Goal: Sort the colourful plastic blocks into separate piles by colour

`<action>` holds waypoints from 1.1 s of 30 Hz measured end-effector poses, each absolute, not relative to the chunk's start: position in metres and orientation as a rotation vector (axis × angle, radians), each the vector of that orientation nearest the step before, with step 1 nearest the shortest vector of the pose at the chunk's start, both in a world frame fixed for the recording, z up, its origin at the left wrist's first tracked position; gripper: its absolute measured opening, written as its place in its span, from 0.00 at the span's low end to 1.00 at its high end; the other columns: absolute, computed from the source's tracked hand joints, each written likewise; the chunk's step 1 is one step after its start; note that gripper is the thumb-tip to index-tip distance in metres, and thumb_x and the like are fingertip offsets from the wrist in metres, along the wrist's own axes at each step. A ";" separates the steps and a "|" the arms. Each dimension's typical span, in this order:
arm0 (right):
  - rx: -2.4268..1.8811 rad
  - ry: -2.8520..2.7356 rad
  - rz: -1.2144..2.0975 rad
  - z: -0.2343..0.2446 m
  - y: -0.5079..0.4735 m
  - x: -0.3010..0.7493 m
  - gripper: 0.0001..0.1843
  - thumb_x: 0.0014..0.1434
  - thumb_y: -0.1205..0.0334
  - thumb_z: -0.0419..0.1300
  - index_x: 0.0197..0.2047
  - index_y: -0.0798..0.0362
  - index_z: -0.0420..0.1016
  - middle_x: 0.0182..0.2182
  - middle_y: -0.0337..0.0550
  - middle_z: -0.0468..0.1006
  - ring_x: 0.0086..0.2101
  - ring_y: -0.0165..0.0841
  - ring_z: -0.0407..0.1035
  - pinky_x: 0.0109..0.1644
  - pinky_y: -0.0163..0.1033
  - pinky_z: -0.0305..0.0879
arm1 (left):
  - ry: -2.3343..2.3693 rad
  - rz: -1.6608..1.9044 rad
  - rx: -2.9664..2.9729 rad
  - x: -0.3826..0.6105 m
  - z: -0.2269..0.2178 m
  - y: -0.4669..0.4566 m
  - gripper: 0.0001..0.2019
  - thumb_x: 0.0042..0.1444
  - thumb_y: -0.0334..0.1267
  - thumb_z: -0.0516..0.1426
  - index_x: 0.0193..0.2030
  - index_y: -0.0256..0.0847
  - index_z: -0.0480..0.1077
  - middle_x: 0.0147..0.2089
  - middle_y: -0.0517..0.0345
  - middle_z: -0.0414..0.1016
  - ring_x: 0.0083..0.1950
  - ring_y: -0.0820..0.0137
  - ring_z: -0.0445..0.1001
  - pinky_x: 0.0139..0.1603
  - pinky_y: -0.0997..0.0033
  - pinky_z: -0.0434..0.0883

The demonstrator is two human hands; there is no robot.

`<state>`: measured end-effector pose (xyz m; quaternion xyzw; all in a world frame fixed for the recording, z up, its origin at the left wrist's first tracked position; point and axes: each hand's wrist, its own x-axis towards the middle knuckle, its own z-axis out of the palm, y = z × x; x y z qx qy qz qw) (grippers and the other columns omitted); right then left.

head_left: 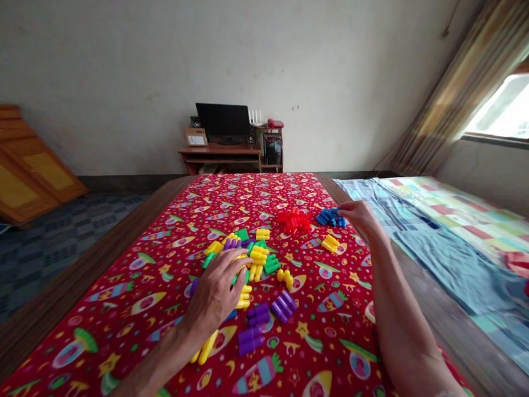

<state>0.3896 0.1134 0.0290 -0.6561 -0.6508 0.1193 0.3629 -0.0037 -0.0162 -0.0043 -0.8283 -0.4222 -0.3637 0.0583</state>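
My left hand [221,281] lies over a mixed heap of plastic building blocks, its fingers stretched out and slightly apart. Yellow blocks [258,255], green blocks [271,264] and purple pieces show around it; what sits under the palm is hidden. Farther off to the right, my right hand [359,216] pinches a blue block at the edge of a small pile of blue blocks [327,216]. Beside that pile is a group of red blocks [294,220]. A single yellow block [330,243] lies nearer to me, and purple blocks [284,306] rest in front of the heap.
A red patterned cloth [314,364] covers the long table. On the right stands a bed with trousers [446,264] on it. A desk with a monitor [223,122] is against the far wall, and a wooden cabinet [37,165] is on the left.
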 end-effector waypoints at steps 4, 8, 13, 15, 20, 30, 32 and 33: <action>-1.812 -1.692 0.400 0.018 0.115 0.405 0.11 0.43 0.62 0.63 0.31 0.56 0.83 0.19 0.39 0.76 0.23 0.32 0.69 0.29 0.35 0.61 | -1.267 -1.092 -2.526 -0.005 -0.007 -0.015 0.11 0.63 0.32 0.50 0.45 0.44 0.72 0.51 0.53 0.75 0.54 0.63 0.72 0.59 0.58 0.69; -1.986 -1.621 0.291 0.010 0.116 0.402 0.06 0.41 0.66 0.65 0.27 0.54 0.82 0.18 0.38 0.74 0.24 0.32 0.68 0.28 0.34 0.59 | -1.260 -1.094 -2.536 -0.007 -0.008 -0.016 0.11 0.63 0.31 0.50 0.44 0.43 0.72 0.52 0.53 0.74 0.55 0.64 0.71 0.59 0.58 0.68; -2.007 -1.620 0.232 0.019 0.111 0.397 0.04 0.43 0.65 0.64 0.25 0.55 0.79 0.18 0.38 0.73 0.24 0.31 0.67 0.28 0.34 0.58 | -1.265 -1.066 -2.557 -0.009 -0.009 -0.016 0.11 0.63 0.31 0.50 0.44 0.43 0.72 0.52 0.53 0.74 0.55 0.64 0.71 0.59 0.59 0.68; -1.920 -1.677 0.230 0.034 0.108 0.386 0.07 0.47 0.63 0.62 0.26 0.56 0.80 0.19 0.39 0.74 0.24 0.30 0.67 0.28 0.34 0.57 | -1.256 -1.059 -2.551 -0.010 -0.008 -0.015 0.11 0.63 0.31 0.49 0.43 0.43 0.72 0.52 0.53 0.74 0.55 0.64 0.71 0.59 0.59 0.69; -1.498 -1.987 0.330 0.064 0.092 0.309 0.09 0.54 0.64 0.59 0.33 0.56 0.81 0.26 0.40 0.79 0.28 0.29 0.70 0.32 0.33 0.60 | -1.306 -1.043 -2.483 -0.019 -0.008 -0.006 0.12 0.63 0.32 0.48 0.43 0.41 0.73 0.51 0.51 0.75 0.56 0.62 0.71 0.59 0.57 0.69; -1.102 -2.709 0.147 0.015 0.037 0.180 0.14 0.61 0.64 0.61 0.51 0.57 0.73 0.40 0.51 0.79 0.37 0.34 0.73 0.36 0.34 0.62 | -1.291 -0.893 -2.614 -0.028 -0.022 0.000 0.16 0.65 0.41 0.51 0.55 0.39 0.69 0.54 0.47 0.75 0.59 0.57 0.70 0.60 0.51 0.68; -1.090 -2.702 0.096 0.020 0.037 0.187 0.14 0.63 0.61 0.60 0.50 0.58 0.73 0.38 0.51 0.79 0.36 0.34 0.72 0.36 0.34 0.61 | -1.268 -0.868 -2.620 -0.028 -0.022 -0.001 0.16 0.64 0.42 0.54 0.55 0.40 0.70 0.52 0.48 0.76 0.57 0.56 0.70 0.59 0.48 0.67; -1.096 -2.680 0.075 0.023 0.038 0.193 0.14 0.63 0.59 0.60 0.48 0.59 0.73 0.36 0.50 0.79 0.35 0.34 0.72 0.36 0.34 0.61 | -1.266 -0.869 -2.612 -0.028 -0.021 -0.001 0.15 0.63 0.43 0.55 0.54 0.40 0.70 0.51 0.48 0.77 0.56 0.55 0.71 0.59 0.48 0.67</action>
